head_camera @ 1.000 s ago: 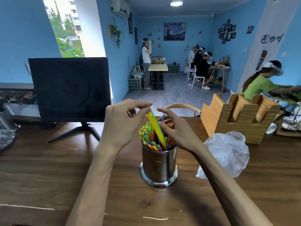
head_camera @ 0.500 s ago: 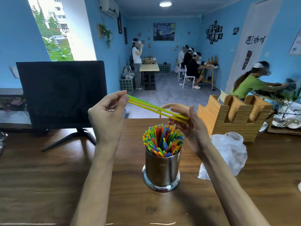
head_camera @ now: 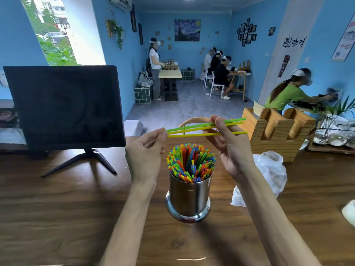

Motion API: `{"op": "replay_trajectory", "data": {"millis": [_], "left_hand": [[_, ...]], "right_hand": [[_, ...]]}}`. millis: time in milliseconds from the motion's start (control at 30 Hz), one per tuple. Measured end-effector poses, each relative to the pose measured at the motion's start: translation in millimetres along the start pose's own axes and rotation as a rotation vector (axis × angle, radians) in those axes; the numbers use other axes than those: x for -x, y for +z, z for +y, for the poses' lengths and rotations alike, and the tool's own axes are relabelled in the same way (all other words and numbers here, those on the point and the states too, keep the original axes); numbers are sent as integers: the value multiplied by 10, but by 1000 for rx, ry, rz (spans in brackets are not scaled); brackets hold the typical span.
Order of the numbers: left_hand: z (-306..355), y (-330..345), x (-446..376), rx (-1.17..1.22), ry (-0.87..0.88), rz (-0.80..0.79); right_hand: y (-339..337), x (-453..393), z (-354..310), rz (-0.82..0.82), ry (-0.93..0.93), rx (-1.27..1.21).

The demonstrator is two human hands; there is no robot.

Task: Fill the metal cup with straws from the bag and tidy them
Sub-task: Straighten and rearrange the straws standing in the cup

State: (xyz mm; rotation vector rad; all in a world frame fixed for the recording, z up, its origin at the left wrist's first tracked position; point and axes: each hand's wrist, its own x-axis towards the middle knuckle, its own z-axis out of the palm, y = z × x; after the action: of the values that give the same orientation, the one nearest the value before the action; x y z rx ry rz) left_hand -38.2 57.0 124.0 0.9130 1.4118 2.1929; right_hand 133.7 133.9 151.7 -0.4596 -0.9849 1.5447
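Observation:
A shiny metal cup (head_camera: 189, 196) stands upright on the wooden table (head_camera: 57, 208), packed with several colourful straws (head_camera: 191, 162) standing on end. Above it I hold three green and yellow loose straws (head_camera: 192, 130) nearly level. My left hand (head_camera: 144, 152) pinches their left ends between thumb and forefinger. My right hand (head_camera: 229, 144) pinches them further along, with their right ends sticking out past my fingers. A crumpled clear plastic bag (head_camera: 269, 175) lies on the table just right of the cup.
A black monitor (head_camera: 63, 106) on a stand fills the back left of the table. A wooden holder (head_camera: 276, 131) stands at the back right, with a chair back (head_camera: 194, 120) behind the table. A white object (head_camera: 349, 212) sits at the right edge. Several people work at far tables.
The three straws came up out of the cup and turned from upright to nearly level. Both hands rose with them and moved apart along their length.

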Motion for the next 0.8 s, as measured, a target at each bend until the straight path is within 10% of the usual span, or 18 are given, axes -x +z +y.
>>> {"op": "replay_trajectory", "data": {"millis": [500,800], "left_hand": [[-250,-72,171,-421,138,-167],[-494,-198,260,-395,16,-274]], "right_hand": [[72,-105,-442,-178,-91,625],[66,-176,53,-422,-148,1436]]}}
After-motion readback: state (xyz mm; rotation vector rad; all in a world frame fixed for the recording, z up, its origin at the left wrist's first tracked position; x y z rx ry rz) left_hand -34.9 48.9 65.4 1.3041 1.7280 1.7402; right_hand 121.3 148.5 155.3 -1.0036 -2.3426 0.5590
